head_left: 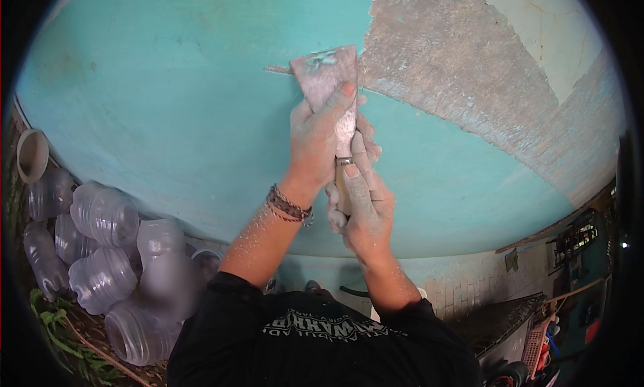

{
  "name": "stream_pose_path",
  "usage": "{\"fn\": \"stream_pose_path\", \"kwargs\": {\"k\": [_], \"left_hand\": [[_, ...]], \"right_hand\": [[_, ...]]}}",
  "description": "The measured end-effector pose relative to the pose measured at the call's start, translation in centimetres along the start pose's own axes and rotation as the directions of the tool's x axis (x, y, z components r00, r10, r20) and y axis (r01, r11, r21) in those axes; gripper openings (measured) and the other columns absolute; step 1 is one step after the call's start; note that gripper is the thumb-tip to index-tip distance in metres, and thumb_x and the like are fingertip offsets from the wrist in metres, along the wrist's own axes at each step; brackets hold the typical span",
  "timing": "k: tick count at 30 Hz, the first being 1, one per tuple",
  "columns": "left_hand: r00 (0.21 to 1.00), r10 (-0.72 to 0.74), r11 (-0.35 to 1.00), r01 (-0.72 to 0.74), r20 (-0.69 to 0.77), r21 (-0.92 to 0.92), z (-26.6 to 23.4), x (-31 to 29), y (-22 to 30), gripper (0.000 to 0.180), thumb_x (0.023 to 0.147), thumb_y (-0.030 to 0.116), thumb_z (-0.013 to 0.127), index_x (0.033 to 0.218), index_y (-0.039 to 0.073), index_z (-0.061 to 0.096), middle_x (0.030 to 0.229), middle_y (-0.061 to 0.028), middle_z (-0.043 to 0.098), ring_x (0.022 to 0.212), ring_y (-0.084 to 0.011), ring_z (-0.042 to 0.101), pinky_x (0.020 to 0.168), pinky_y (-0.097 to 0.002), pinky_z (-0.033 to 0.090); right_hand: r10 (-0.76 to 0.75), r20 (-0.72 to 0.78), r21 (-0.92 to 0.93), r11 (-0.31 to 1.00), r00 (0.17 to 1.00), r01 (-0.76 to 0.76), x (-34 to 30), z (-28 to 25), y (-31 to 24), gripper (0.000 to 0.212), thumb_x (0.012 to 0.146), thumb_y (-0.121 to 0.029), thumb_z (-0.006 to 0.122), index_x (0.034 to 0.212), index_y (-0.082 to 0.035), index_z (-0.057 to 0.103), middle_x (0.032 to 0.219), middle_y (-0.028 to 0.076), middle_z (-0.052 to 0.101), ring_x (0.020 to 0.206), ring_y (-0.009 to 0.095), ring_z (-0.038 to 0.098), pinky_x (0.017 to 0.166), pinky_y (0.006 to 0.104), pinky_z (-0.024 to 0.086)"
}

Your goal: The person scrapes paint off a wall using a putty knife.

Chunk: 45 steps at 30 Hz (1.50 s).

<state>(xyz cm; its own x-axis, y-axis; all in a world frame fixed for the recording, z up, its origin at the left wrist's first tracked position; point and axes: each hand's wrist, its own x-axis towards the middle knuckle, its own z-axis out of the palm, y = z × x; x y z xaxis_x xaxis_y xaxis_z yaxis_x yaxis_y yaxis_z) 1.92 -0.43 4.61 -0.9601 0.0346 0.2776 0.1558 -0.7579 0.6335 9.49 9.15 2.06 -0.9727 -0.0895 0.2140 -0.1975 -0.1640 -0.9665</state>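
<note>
A wide putty knife is held blade up in front of a turquoise wall. Dust coats its blade, and flecks of turquoise cling near the top edge. My left hand is closed around the blade, thumb across its face and fingers behind it. Lower down, my right hand grips the handle, with the thumb along its front. Both hands are whitened with dust. Beside the blade, a bare grey-brown patch shows where the turquoise coat is absent. A small scraped strip lies just left of the blade.
Several clear plastic bottles are heaped at the lower left, by green leaves. A pale round container stands above them. At the lower right are a dark slanted panel and an orange plastic basket.
</note>
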Motion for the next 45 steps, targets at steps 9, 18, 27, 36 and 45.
{"fn": "stream_pose_path", "kwargs": {"k": [9,18,27,36,45], "left_hand": [[0.990,-0.140,0.978,0.133,0.032,0.159,-1.3,-0.2,2.0,0.039,0.091,0.033,0.067,0.096,-0.005,0.058,0.066,-0.0105,0.060,0.045,-0.0203,0.060,0.041,-0.0322,0.051],[0.983,-0.159,0.953,0.127,0.095,0.274,-0.9,0.5,2.6,0.035,0.090,0.031,0.069,0.095,-0.002,0.061,0.066,-0.0085,0.059,0.046,-0.0171,0.058,0.040,-0.0309,0.050],[0.982,-0.178,0.944,0.155,0.055,0.292,0.6,0.9,3.4,0.035,0.089,0.034,0.069,0.091,-0.001,0.061,0.063,-0.0070,0.058,0.046,-0.0167,0.060,0.041,-0.0304,0.051],[0.990,-0.115,0.960,0.090,0.082,0.266,1.7,1.3,4.3,0.036,0.088,0.035,0.070,0.090,0.000,0.061,0.063,-0.0074,0.059,0.045,-0.0178,0.060,0.041,-0.0310,0.051],[0.978,-0.013,0.939,-0.059,0.207,0.340,2.9,2.3,6.0,0.039,0.087,0.035,0.071,0.085,-0.002,0.060,0.063,-0.0086,0.060,0.046,-0.0187,0.060,0.041,-0.0308,0.051]], "right_hand": [[-0.081,-0.070,0.191,0.977,0.994,0.093,-0.3,3.6,3.3,0.052,0.105,-0.021,0.037,0.153,-0.008,0.022,0.071,0.001,0.049,0.051,0.006,0.042,0.042,0.0198,0.033],[-0.092,-0.051,0.365,0.925,0.994,0.104,0.2,4.8,2.9,0.058,0.106,-0.025,0.036,0.155,-0.010,0.010,0.076,0.004,0.049,0.050,0.008,0.040,0.042,0.0212,0.034],[-0.109,-0.110,0.294,0.946,0.988,0.137,0.4,4.6,1.6,0.056,0.105,-0.025,0.037,0.155,-0.011,0.014,0.074,0.004,0.048,0.050,0.008,0.039,0.041,0.0204,0.032],[-0.145,-0.098,0.385,0.907,0.985,0.172,1.0,5.4,-0.2,0.053,0.105,-0.024,0.038,0.154,-0.010,0.021,0.072,0.001,0.048,0.049,0.006,0.037,0.040,0.0201,0.029],[-0.172,-0.049,0.268,0.947,0.984,0.179,1.5,5.7,-2.3,0.055,0.105,-0.028,0.035,0.155,-0.012,0.018,0.077,0.001,0.049,0.053,0.005,0.040,0.040,0.0176,0.034]]}}
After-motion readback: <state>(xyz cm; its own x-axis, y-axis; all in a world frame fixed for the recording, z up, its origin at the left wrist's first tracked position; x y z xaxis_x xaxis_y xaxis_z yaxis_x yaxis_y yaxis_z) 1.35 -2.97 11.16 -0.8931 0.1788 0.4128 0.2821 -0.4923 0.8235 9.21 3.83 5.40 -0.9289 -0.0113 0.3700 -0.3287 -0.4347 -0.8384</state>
